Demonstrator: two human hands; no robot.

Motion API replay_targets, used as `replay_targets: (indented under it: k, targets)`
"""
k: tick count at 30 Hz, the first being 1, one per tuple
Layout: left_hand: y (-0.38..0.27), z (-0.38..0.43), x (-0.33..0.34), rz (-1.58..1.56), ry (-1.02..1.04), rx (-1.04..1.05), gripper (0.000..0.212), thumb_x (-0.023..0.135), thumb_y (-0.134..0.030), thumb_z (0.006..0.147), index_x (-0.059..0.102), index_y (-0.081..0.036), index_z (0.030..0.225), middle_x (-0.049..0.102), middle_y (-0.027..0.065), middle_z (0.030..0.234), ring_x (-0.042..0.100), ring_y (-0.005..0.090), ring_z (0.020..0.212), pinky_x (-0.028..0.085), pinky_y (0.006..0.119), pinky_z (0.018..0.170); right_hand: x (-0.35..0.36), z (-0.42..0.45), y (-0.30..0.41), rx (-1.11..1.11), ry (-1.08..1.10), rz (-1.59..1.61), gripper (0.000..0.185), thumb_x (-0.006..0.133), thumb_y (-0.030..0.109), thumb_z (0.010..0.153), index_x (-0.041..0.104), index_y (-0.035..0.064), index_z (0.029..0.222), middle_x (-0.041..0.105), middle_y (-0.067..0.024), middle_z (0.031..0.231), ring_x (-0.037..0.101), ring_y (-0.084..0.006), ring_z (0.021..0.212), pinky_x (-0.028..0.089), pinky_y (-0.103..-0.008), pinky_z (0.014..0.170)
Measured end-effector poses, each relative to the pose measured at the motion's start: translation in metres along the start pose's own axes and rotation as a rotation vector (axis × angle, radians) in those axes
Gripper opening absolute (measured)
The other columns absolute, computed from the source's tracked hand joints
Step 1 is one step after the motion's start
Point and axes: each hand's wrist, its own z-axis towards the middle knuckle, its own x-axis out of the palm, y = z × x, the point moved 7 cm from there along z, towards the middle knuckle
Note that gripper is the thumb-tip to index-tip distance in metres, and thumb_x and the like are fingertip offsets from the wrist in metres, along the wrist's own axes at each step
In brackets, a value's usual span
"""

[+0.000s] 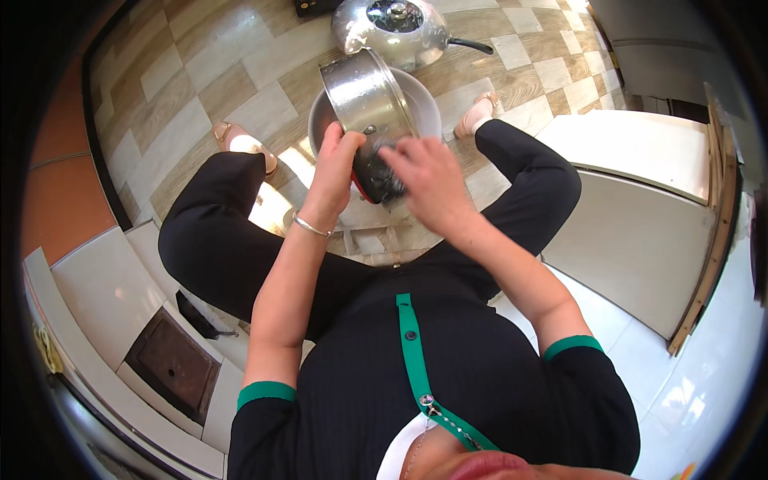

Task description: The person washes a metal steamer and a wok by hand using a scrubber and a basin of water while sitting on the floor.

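Note:
A stainless steel pot [366, 90] is tilted over a grey basin [429, 105] on the floor between my feet. Its broad black handle [375, 186], with a red edge, points towards me. My left hand [336, 159] grips the pot where the handle joins it, thumb on top. Over the handle, my right hand [426, 177] is blurred, fingers curled onto a greyish wire-like scrubber [384, 146], mostly hidden beneath them. Pale wet streaks show on the black surface. The basin's near side is hidden by the pot and hands.
Beyond the basin sits a wet, domed metal pan lid [354, 27] with a glass window, a black handle [471, 44] sticking out right. A white cabinet [624, 240] stands at right. Left are orange cabinet doors [66, 192] and a tiled unit with a brown metal door [174, 366].

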Motion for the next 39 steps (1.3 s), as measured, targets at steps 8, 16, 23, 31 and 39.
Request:
replay_targets:
  k: [8, 16, 23, 31, 39]
  targets:
    - [0.008, -0.009, 0.004, 0.245, -0.006, 0.174, 0.062, 0.055, 0.004, 0.073, 0.044, 0.001, 0.134, 0.058, 0.0053, 0.113, 0.057, 0.0134, 0.098, 0.048, 0.024, 0.082, -0.001, 0.029, -0.008, 0.035, -0.052, -0.024, 0.042, 0.065, 0.002, 0.073, 0.068, 0.0127, 0.114, 0.059, -0.0031, 0.102, 0.054, -0.0264, 0.098, 0.045, -0.0387, 0.081]
    - [0.0, -0.013, 0.009, 0.202, -0.046, 0.135, 0.06, 0.054, 0.003, 0.072, 0.046, 0.001, 0.131, 0.057, 0.0048, 0.102, 0.054, 0.0104, 0.085, 0.047, 0.023, 0.071, 0.0, 0.043, -0.004, -0.06, -0.054, -0.077, 0.034, 0.066, 0.006, 0.071, 0.073, 0.0133, 0.104, 0.061, 0.0001, 0.102, 0.054, -0.0243, 0.101, 0.042, -0.0368, 0.082]
    - [0.008, -0.008, 0.002, 0.32, -0.073, 0.164, 0.055, 0.058, 0.002, 0.073, 0.044, 0.002, 0.126, 0.057, 0.0085, 0.105, 0.056, 0.0134, 0.091, 0.049, 0.027, 0.076, 0.012, 0.073, 0.0, -0.288, 0.091, -0.004, 0.019, 0.07, 0.009, 0.07, 0.072, 0.0184, 0.087, 0.062, 0.0039, 0.104, 0.053, -0.0214, 0.109, 0.039, -0.0368, 0.09]
    - [-0.004, -0.012, 0.003, 0.169, -0.075, 0.132, 0.052, 0.056, 0.005, 0.075, 0.044, 0.002, 0.125, 0.059, 0.0075, 0.104, 0.057, 0.0131, 0.09, 0.049, 0.026, 0.078, -0.002, 0.08, -0.022, -0.299, 0.239, -0.093, 0.027, 0.068, 0.009, 0.076, 0.073, 0.0204, 0.1, 0.064, 0.0044, 0.112, 0.053, -0.0231, 0.117, 0.039, -0.038, 0.093]
    - [0.003, -0.01, 0.0, 0.277, -0.095, 0.13, 0.051, 0.06, 0.002, 0.075, 0.044, 0.003, 0.123, 0.059, 0.0055, 0.097, 0.057, 0.0126, 0.086, 0.048, 0.028, 0.075, 0.012, 0.086, -0.009, -0.389, 0.217, 0.052, 0.024, 0.068, 0.007, 0.075, 0.074, 0.0216, 0.093, 0.064, 0.0066, 0.11, 0.053, -0.0218, 0.116, 0.038, -0.0382, 0.093]
